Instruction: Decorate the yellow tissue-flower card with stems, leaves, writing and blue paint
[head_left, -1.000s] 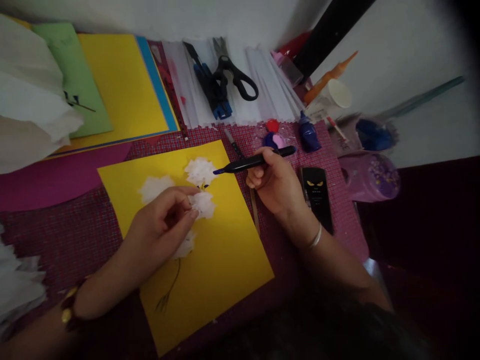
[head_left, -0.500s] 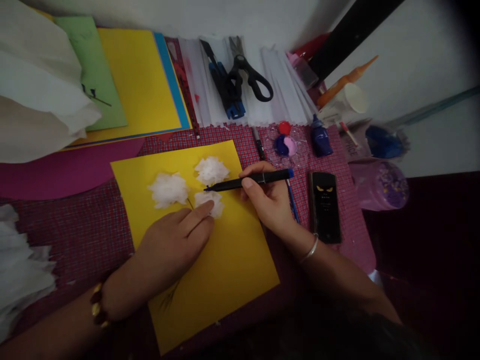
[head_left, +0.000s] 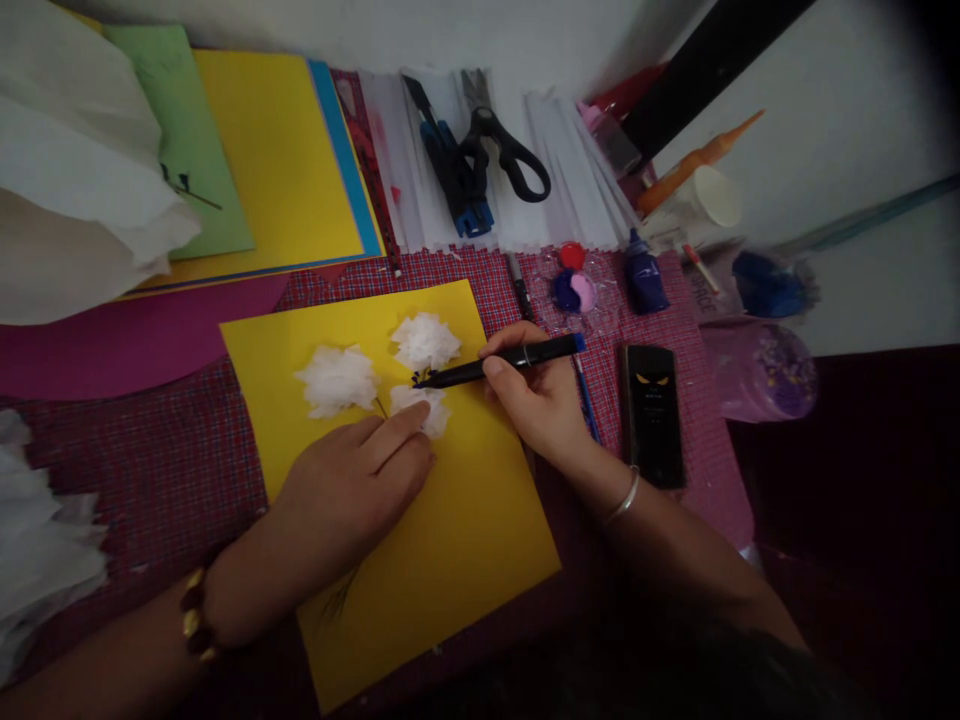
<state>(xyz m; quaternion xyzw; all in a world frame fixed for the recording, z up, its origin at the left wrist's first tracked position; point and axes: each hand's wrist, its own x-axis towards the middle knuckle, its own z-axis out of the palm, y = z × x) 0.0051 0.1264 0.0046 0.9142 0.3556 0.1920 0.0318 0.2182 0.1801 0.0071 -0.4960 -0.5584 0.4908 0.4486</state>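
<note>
A black marker with a blue end (head_left: 547, 348) is pinched in my right hand (head_left: 536, 395). Its tip points left, at small dark marks (head_left: 424, 375) between two white paper tufts on a yellow sheet (head_left: 465, 520). My left hand (head_left: 360, 485) rests on that sheet, fingers stretched out, the index fingertip on the lower tuft (head_left: 433, 415) and partly covering it. Above the marker is the upper tuft (head_left: 425, 340), and a third tuft (head_left: 339, 380) sits to the left. Thin dark lines (head_left: 339, 598) show on the sheet below my left wrist.
Scissors (head_left: 502, 150) and a blue-black cutter (head_left: 454, 170) lie on folded white paper at the back. Paint blobs (head_left: 574, 285), a blue bottle (head_left: 645, 275) and a phone (head_left: 652, 415) are on the right. Coloured sheets (head_left: 277, 150) and white crumpled paper (head_left: 67, 150) occupy the left.
The marker tip has shifted slightly right and down, and more dark marks show between the two tufts. My left hand stays in nearly the same place on the sheet.
</note>
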